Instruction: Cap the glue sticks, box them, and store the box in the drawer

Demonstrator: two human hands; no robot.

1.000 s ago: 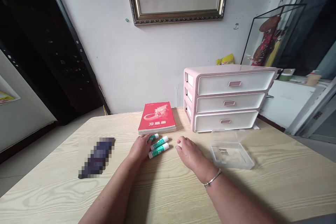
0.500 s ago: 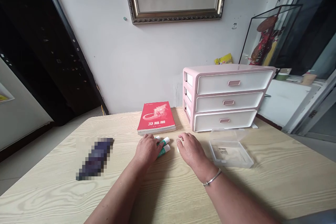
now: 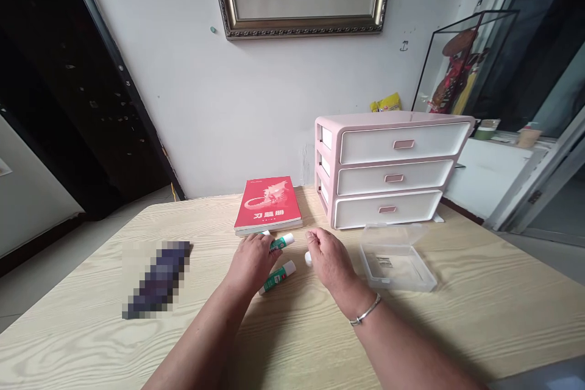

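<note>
My left hand is closed over a green-and-white glue stick, whose white end points right. The white tip of another stick shows behind its knuckles. A separate glue stick lies slantwise on the table, just nearer to me than the fingers. My right hand, with a silver bracelet on its wrist, has curled fingers. From under it pokes the white round end of a glue stick; the rest is hidden by the hand. A clear plastic box stands with its lid raised, right of that hand.
A red book lies behind my hands near the wall. At the back right stands a pink-and-white drawer unit with three closed drawers. A dark, pixelated object rests on the left part of the wooden table.
The nearest glue stick now lies apart from the others, closer to me. My left hand has shifted slightly left. The white end under my right hand shows more, and the view has turned a little.
</note>
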